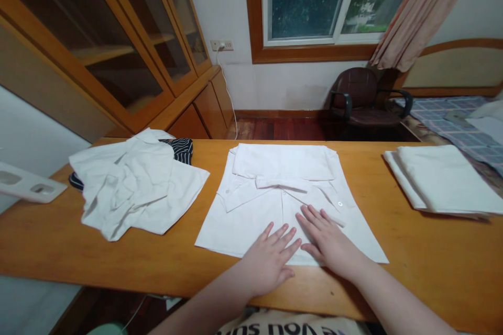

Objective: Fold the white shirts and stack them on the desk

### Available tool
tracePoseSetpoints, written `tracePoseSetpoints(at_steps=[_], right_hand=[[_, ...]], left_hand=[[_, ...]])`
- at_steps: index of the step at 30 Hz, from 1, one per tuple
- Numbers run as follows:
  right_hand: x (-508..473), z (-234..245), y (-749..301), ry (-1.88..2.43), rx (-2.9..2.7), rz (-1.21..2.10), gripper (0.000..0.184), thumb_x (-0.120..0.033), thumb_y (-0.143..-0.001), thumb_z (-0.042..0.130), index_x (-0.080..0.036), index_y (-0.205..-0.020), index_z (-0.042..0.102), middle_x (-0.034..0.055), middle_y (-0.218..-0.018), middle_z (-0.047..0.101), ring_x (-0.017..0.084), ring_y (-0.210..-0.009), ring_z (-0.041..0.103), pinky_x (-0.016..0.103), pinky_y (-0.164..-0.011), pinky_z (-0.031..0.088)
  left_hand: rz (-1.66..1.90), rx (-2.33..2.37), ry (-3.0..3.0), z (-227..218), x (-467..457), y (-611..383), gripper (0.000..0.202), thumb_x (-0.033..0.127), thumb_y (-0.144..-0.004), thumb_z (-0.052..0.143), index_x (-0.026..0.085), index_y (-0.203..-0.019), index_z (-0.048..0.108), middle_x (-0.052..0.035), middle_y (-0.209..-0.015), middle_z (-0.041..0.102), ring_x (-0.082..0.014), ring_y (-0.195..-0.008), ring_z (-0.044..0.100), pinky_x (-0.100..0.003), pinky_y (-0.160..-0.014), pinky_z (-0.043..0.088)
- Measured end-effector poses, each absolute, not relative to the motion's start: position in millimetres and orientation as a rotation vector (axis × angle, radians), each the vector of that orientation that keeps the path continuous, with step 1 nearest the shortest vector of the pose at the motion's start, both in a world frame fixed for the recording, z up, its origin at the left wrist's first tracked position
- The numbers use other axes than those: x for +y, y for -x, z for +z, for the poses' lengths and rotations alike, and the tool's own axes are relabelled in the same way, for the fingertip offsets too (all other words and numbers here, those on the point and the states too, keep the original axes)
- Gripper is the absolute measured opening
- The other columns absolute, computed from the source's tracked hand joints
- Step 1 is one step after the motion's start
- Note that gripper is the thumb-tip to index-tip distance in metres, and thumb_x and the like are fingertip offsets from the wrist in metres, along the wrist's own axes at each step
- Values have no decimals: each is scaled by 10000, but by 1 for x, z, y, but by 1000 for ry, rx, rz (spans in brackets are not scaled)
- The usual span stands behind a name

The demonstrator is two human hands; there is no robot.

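A white button-up shirt (255,225) lies partly folded on the wooden table in front of me, its far part doubled over and the collar and small buttons showing near the middle. My left hand (271,256) rests flat on the shirt's near edge, fingers spread. Just to its right, my right hand (324,241) lies palm down on the cloth with its fingers stretched out. Neither hand grips the fabric.
A crumpled white garment (129,183) covers a black striped cloth (183,151) at the table's left. Folded white clothes (444,178) are stacked at the right. Behind the wooden table (157,256) stand a glass-door cabinet (165,99) and an office chair (359,94).
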State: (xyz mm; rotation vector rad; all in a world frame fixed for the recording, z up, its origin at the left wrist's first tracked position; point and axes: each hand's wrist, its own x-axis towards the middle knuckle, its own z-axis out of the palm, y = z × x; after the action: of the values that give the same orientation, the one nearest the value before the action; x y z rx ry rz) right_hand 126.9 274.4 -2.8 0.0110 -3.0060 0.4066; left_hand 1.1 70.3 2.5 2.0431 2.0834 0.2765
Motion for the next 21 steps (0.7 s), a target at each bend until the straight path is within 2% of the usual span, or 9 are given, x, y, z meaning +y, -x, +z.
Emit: tracePoseSetpoints(at_steps=[6,10,12,14,17,19,21], right_hand=[[290,-18,-153,109,-2990,311,675,-441,-890,489,-253,-1476,213,112,-1471,332,251,-1349,315,517,-1069,308],[305,-19,-180,199,-3001,260,694,-471,-873,502,-276,-1474,216,90,-1461,354,270,-1335,338,536,-1059,320],[311,-15,-192,208,-3012,313,655,-461,-871,509,-276,-1456,278,83,-1455,367,273,-1324,359,542,-1057,326],[319,-9,-198,237,-3005,438,555,-436,-877,506,-278,-1399,399,75,-1429,413,263,-1294,411,519,-1046,359],[340,0,-194,436,-2866,670,396,-411,-881,496,-248,-1233,580,82,-1327,539,246,-1203,517,445,-996,439],[362,2,-180,624,-2696,790,386,-421,-869,499,-209,-1169,615,103,-1258,593,250,-1154,556,421,-973,458],[387,-2,-157,788,-2548,884,423,-428,-860,491,-177,-1182,600,113,-1232,609,251,-1137,567,410,-972,453]], left_hand=[[290,2007,-1960,7,56,4,707,539,-877,440,250,-1471,188,-73,-1530,216,-248,-1413,152,-508,-1137,121],[217,1970,-1850,14,40,10,768,443,-835,562,246,-1474,183,-89,-1524,214,-267,-1408,166,-521,-1134,122],[196,1946,-1799,21,31,16,769,385,-817,597,240,-1467,212,-97,-1517,225,-274,-1401,187,-523,-1130,144],[230,1905,-1760,31,23,29,709,351,-816,598,251,-1444,286,-86,-1505,267,-264,-1388,234,-499,-1126,190],[378,1929,-1660,45,20,66,486,332,-862,524,269,-1341,466,-55,-1410,458,-214,-1305,406,-421,-1097,293],[493,2053,-1546,49,27,102,381,339,-886,464,256,-1244,565,-51,-1301,571,-199,-1210,506,-384,-1050,363],[637,2216,-1411,46,41,143,373,373,-872,470,236,-1193,601,-64,-1276,583,-212,-1179,526,-374,-1029,384]])
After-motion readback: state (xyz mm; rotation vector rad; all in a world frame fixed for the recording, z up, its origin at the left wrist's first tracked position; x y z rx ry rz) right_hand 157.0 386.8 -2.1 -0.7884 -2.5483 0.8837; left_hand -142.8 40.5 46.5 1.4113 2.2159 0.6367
